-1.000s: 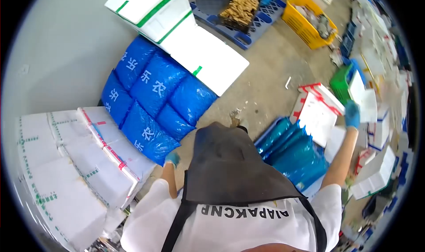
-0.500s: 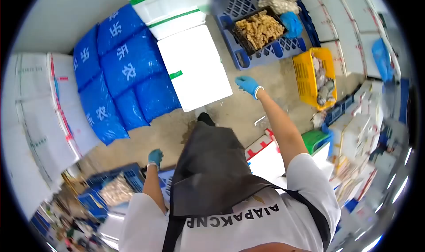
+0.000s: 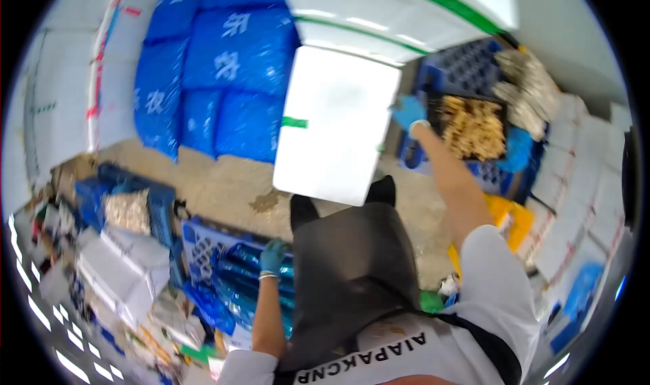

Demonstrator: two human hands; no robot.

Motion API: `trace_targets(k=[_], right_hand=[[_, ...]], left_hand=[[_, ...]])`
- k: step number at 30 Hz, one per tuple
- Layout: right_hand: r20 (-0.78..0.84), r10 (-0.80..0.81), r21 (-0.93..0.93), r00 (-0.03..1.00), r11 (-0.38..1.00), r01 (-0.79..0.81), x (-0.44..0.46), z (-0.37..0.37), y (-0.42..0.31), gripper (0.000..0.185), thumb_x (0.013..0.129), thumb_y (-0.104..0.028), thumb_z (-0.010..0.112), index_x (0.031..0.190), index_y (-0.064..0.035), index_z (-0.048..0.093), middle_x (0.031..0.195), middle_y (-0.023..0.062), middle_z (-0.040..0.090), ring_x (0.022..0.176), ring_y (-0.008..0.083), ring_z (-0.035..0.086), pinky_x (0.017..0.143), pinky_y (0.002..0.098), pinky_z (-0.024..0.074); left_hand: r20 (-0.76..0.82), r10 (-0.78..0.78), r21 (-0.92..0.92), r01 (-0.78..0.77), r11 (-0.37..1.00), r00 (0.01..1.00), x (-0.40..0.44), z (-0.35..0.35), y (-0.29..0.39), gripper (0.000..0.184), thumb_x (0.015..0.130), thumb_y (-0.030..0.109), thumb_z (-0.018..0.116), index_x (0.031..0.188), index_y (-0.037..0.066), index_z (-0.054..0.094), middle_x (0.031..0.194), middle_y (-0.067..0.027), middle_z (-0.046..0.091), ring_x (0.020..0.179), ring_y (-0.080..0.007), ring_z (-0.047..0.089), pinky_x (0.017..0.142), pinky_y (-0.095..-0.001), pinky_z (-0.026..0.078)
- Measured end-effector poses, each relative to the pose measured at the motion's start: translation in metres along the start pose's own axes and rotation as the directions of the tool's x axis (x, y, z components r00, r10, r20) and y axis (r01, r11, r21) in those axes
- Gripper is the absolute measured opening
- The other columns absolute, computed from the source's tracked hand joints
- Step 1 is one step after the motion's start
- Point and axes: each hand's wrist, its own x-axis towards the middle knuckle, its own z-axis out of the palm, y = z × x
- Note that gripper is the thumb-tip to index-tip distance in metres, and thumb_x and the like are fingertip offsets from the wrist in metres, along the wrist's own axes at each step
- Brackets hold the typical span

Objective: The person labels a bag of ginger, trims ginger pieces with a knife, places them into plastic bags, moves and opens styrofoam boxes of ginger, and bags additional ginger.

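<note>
My right hand point(image 3: 408, 113), in a blue glove, is at the right edge of a white foam box point(image 3: 338, 128) with green tape; its fingers are slightly blurred and look open. Whether they touch the box is unclear. Lower down on the left, my left hand point(image 3: 273, 256), also gloved, hangs open with nothing visible in it, over or near shiny blue plastic packs point(image 3: 247, 283). Full blue bags point(image 3: 237, 53) with white characters are stacked left of the box. Taller white boxes with green tape point(image 3: 365, 13) stand behind it.
Right of the box, a black crate of ginger-like roots point(image 3: 474, 128) rests on a blue pallet point(image 3: 460, 67). A yellow basket point(image 3: 508, 216) is below it. White boxes line both the left wall point(image 3: 64, 80) and the right side point(image 3: 575, 182). A wet patch point(image 3: 266, 201) marks the floor.
The view has turned to the right and the body now faces the white box. My right hand has gone from the red-taped box at the right to the white box's right edge.
</note>
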Motion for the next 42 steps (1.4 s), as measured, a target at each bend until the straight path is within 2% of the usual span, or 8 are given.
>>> trace_targets(k=[2, 10, 14, 22, 23, 27, 36, 42], right_hand=[[-0.419, -0.194, -0.094, 0.887, 0.981, 0.170, 0.056, 0.009, -0.004, 0.070, 0.089, -0.052, 0.052, 0.135, -0.0002, 0.045, 0.133, 0.0241, 0.049, 0.119, 0.0406, 0.049, 0.102, 0.0463, 0.0391], [-0.700, -0.422, -0.382, 0.576, 0.903, 0.197, 0.138, 0.034, -0.032, 0.059, 0.085, -0.055, 0.059, 0.106, 0.0001, 0.060, 0.097, 0.0229, 0.060, 0.087, 0.0357, 0.062, 0.078, 0.0436, 0.0517], [-0.574, -0.477, -0.373, 0.665, 0.876, 0.306, 0.156, 0.024, -0.018, 0.065, 0.084, -0.063, 0.057, 0.068, -0.0007, 0.060, 0.073, 0.0197, 0.062, 0.071, 0.0344, 0.063, 0.071, 0.0439, 0.0518], [-0.586, -0.304, -0.220, 0.751, 0.952, 0.213, 0.145, 0.042, 0.015, 0.069, 0.086, -0.064, 0.053, 0.100, 0.0025, 0.065, 0.096, 0.0232, 0.064, 0.090, 0.0373, 0.063, 0.082, 0.0445, 0.0501], [-0.535, -0.167, -0.143, 0.828, 0.984, 0.107, 0.119, 0.045, 0.011, 0.069, 0.087, -0.062, 0.053, 0.112, 0.0023, 0.061, 0.101, 0.0234, 0.063, 0.095, 0.0377, 0.062, 0.086, 0.0441, 0.0488], [-0.584, -0.015, -0.048, 0.811, 0.999, -0.016, 0.033, 0.118, 0.087, 0.057, 0.092, -0.049, 0.053, 0.106, 0.0058, 0.060, 0.105, 0.0260, 0.061, 0.097, 0.0384, 0.060, 0.086, 0.0443, 0.0460], [-0.313, -0.266, -0.066, 0.912, 0.964, 0.258, 0.059, 0.077, 0.056, 0.054, 0.099, -0.044, 0.043, 0.127, 0.0016, 0.052, 0.131, 0.0163, 0.053, 0.111, 0.0257, 0.054, 0.095, 0.0349, 0.0433], [-0.290, 0.076, 0.435, 0.954, 0.898, 0.061, 0.164, 0.066, -0.065, 0.049, 0.086, -0.041, 0.064, 0.112, 0.0006, 0.066, 0.101, 0.0071, 0.064, 0.085, 0.0160, 0.055, 0.079, 0.0239, 0.0452]], left_hand=[[0.131, -0.580, -0.946, 0.277, 0.171, 0.804, -0.009, 0.037, 0.048, 0.027, 0.086, 0.008, 0.063, 0.112, 0.007, 0.064, 0.103, -0.0073, 0.067, 0.097, -0.0213, 0.064, 0.085, -0.0294, 0.051], [0.162, -0.594, -0.929, 0.325, 0.178, 0.788, 0.042, 0.163, 0.046, 0.031, 0.094, 0.021, 0.058, 0.123, 0.009, 0.059, 0.113, -0.0062, 0.065, 0.096, -0.0161, 0.064, 0.077, -0.0256, 0.049], [0.200, -0.571, -0.916, 0.359, 0.181, 0.797, 0.098, 0.190, 0.014, 0.032, 0.094, 0.024, 0.057, 0.122, 0.010, 0.059, 0.114, -0.0051, 0.065, 0.097, -0.0152, 0.063, 0.077, -0.0258, 0.047], [0.368, -0.579, -0.917, 0.389, -0.093, 0.728, 0.210, 0.245, -0.091, 0.026, 0.095, 0.023, 0.052, 0.116, 0.008, 0.059, 0.108, -0.0067, 0.067, 0.096, -0.0191, 0.063, 0.083, -0.0341, 0.047], [0.067, -0.477, -0.855, 0.297, 0.426, 0.877, 0.223, 0.271, -0.131, 0.029, 0.096, 0.024, 0.051, 0.118, 0.007, 0.057, 0.110, -0.0078, 0.066, 0.098, -0.0207, 0.063, 0.084, -0.0358, 0.048], [0.148, -0.361, -0.958, 0.043, -0.284, 0.921, 0.279, 0.281, -0.154, 0.050, 0.100, 0.039, 0.042, 0.133, 0.002, 0.048, 0.123, -0.0112, 0.060, 0.107, -0.0249, 0.060, 0.093, -0.0346, 0.049], [0.258, -0.375, -0.895, 0.074, -0.440, 0.891, 0.311, 0.272, -0.140, 0.056, 0.099, 0.045, 0.040, 0.133, 0.001, 0.048, 0.124, -0.0114, 0.059, 0.108, -0.0239, 0.059, 0.093, -0.0329, 0.049], [0.270, -0.286, -0.854, 0.092, -0.512, 0.919, 0.313, 0.291, -0.127, 0.060, 0.099, 0.048, 0.039, 0.134, 0.000, 0.048, 0.125, -0.0115, 0.059, 0.108, -0.0232, 0.059, 0.093, -0.0317, 0.049]])
